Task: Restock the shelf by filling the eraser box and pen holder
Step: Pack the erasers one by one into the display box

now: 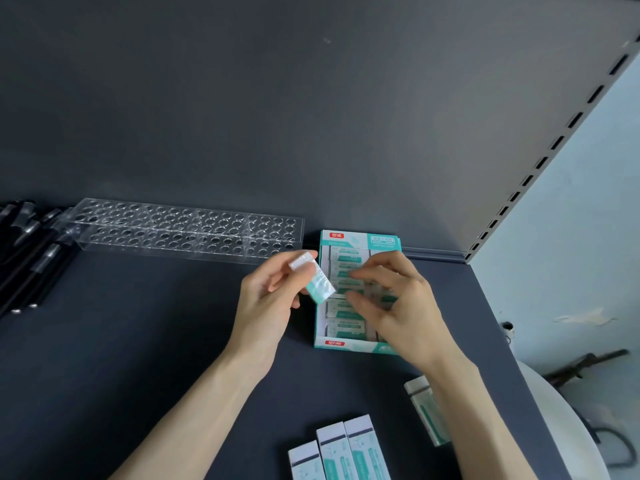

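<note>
A teal-and-white eraser box [360, 239] stands open on the dark shelf against the back wall, with several wrapped erasers lined up inside. My left hand [270, 299] pinches one eraser [313, 277] just left of the box. My right hand [398, 299] hovers over the box with fingers curled, blurred; whether it holds an eraser is unclear. A clear acrylic pen holder [187, 230] with many empty holes lies along the back wall to the left. Black pens [31, 258] lie in a pile at the far left.
Three loose erasers [343, 452] lie side by side at the shelf's front, and another eraser [427, 410] sits near the right edge. The slotted shelf upright [540, 161] runs up the right side. A white round object [568, 420] lies beyond the shelf's right edge.
</note>
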Available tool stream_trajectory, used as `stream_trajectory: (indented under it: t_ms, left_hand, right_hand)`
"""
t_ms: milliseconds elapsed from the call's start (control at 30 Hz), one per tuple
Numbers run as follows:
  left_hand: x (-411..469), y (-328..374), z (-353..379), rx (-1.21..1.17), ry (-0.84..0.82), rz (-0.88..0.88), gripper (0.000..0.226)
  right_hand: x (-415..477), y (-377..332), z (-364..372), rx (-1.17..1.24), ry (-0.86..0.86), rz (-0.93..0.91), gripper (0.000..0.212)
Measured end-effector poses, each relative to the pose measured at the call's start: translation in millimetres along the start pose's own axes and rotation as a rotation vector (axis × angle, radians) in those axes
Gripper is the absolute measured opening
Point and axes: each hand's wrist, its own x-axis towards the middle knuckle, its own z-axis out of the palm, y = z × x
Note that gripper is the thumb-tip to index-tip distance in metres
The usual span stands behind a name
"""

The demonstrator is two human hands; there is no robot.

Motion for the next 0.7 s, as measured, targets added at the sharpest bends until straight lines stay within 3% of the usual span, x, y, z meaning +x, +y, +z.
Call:
stream_trajectory:
  t_ms: [167, 300, 500, 700]
  left_hand:
    - [-3.3, 0.4, 0.8, -0.023, -0.085, 0.030, 0.010]
    - [-5.6, 0.3, 1.6, -0.002, -0.110, 0.065, 0.019]
    - [-6.2, 1.7, 0.6, 0.059, -0.104, 0.104, 0.020]
    - [-6.7, 0.8, 0.7, 0.079, -0.091, 0.115, 0.008]
  right_hand:
    - [-0.1, -16.6, -10.4, 0.388, -0.011, 0.174, 0.012]
    - [1.4, -22.2, -12.7, 0.643, 0.006, 0.189, 0.013]
    - [2.5, -20.7, -16.6, 0.672, 0.027, 0.181, 0.008]
    - [-0.2, -19.7, -20.2, 0.617, -0.050, 0.206, 0.024]
